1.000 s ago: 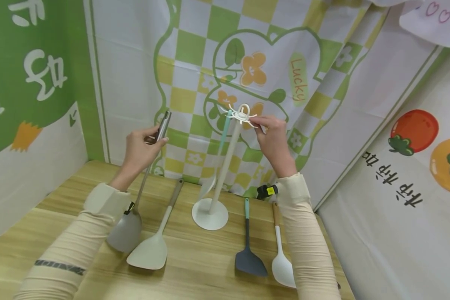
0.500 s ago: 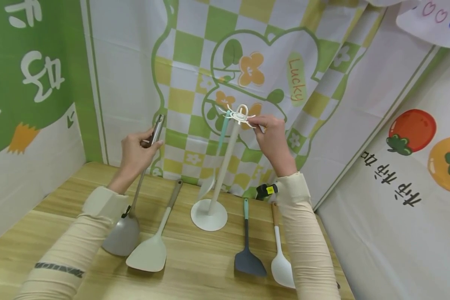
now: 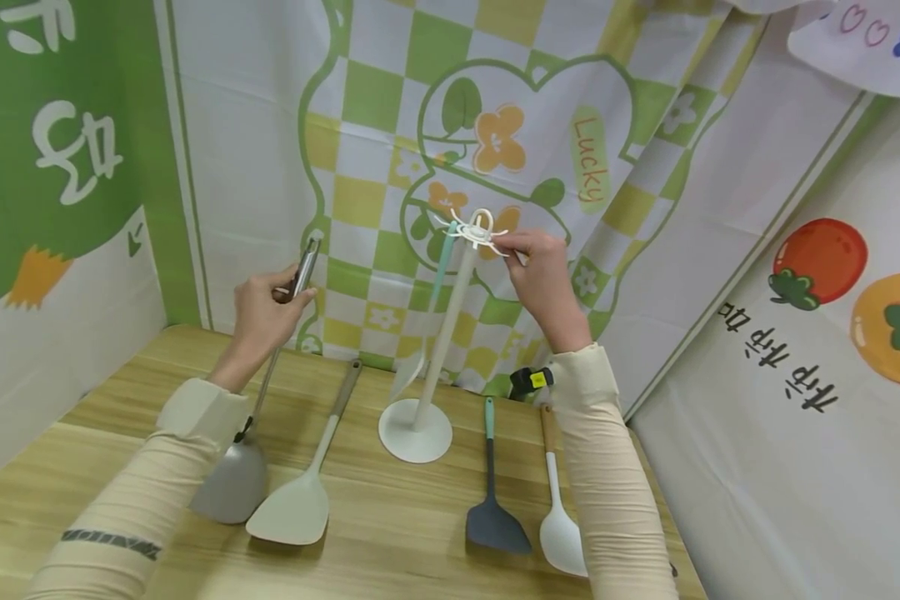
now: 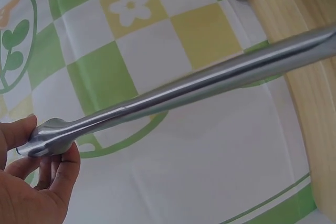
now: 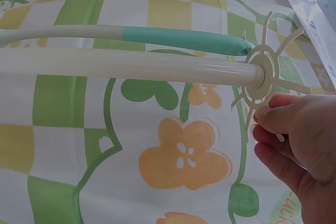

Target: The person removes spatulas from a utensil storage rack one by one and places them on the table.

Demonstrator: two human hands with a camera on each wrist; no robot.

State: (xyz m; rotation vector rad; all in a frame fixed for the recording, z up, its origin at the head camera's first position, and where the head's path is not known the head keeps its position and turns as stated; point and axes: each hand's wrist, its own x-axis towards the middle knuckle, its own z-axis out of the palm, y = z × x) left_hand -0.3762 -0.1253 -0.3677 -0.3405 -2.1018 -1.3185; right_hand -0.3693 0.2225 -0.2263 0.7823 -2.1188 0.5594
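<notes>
My left hand (image 3: 261, 315) grips a stainless-steel wok spatula (image 4: 157, 98) near the top of its handle. The spatula slants down, with its broad blade (image 3: 237, 485) low over the left side of the table; whether it touches the wood I cannot tell. A white utensil stand (image 3: 448, 329) rises in the middle, topped by a ring of hooks (image 3: 474, 232). With thumb and fingers my right hand (image 3: 546, 275) pinches one hook on the right of that ring. From a left-hand hook hangs a white-headed utensil with a teal handle (image 5: 184, 39).
On the wooden table (image 3: 390, 533) lie a beige spatula (image 3: 294, 507) left of the stand, and a dark grey spatula (image 3: 495, 525) and a white spoon-shaped utensil (image 3: 562, 533) to its right. A checked cloth (image 3: 375, 200) hangs close behind the stand.
My left hand has drifted left and slightly down, and the steel spatula's blade has moved nearer and left with it. My right hand stays on the hook.
</notes>
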